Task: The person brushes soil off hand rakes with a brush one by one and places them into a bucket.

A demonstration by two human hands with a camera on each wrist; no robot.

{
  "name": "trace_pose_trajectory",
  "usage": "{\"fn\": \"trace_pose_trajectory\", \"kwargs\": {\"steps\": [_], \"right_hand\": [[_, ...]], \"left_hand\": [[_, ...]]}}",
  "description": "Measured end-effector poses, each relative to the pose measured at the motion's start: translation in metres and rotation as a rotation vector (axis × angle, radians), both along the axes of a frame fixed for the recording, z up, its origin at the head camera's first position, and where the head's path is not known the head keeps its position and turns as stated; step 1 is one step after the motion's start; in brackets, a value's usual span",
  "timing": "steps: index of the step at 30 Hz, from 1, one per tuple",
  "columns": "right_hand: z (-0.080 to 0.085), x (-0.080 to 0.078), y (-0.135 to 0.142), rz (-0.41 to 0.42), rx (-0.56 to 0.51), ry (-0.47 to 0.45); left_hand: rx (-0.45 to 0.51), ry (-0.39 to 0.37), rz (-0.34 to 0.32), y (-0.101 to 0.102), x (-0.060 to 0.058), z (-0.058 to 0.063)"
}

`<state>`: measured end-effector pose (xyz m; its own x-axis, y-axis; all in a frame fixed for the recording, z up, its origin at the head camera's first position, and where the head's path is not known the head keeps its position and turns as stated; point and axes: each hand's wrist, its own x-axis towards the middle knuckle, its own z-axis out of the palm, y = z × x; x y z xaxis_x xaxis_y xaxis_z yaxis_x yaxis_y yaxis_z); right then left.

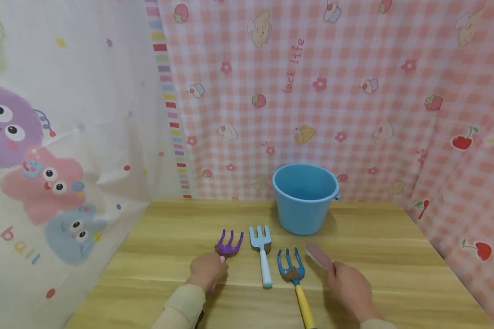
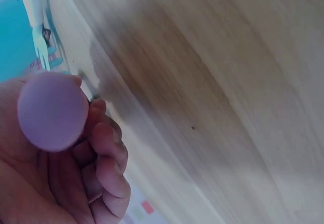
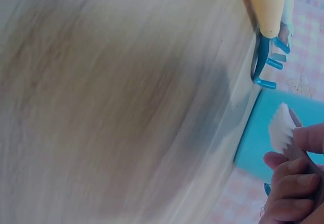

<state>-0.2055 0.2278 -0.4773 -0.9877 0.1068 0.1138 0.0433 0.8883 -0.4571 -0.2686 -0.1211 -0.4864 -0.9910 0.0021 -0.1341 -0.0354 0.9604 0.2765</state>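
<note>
My left hand grips the pink handle of a purple three-pronged hand fork, its prongs pointing away from me. Seen from the left wrist, the round end of that pink handle sticks out of the curled fingers. In my right hand is a brush with a pinkish-brown handle; its white bristles show in the right wrist view. Between the hands lie a light blue hand fork and a dark blue one with a yellow handle. Brown patches mark both their necks.
A light blue bucket stands upright at the back of the wooden table, its opening facing up. Behind it hangs a pink checked cloth. A white cloth with cartoon figures hangs along the left side.
</note>
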Motion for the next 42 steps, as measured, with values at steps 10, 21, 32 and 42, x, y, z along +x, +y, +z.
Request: {"fn": "trace_pose_trajectory", "kwargs": {"steps": [10, 21, 32, 42], "right_hand": [[0.004, -0.003, -0.009, -0.013, -0.027, 0.002], [0.009, -0.002, -0.018, -0.025, -0.034, 0.002], [0.012, -0.002, -0.032, 0.021, -0.043, 0.028], [0.017, -0.003, -0.060, 0.132, -0.037, 0.212]], "left_hand": [[0.018, 0.060, 0.025, -0.008, -0.006, 0.007], [0.107, 0.114, 0.054, -0.018, 0.000, 0.005], [0.208, 0.203, 0.077, -0.028, 0.021, -0.001], [0.029, 0.351, -0.017, -0.021, 0.041, 0.008]]}}
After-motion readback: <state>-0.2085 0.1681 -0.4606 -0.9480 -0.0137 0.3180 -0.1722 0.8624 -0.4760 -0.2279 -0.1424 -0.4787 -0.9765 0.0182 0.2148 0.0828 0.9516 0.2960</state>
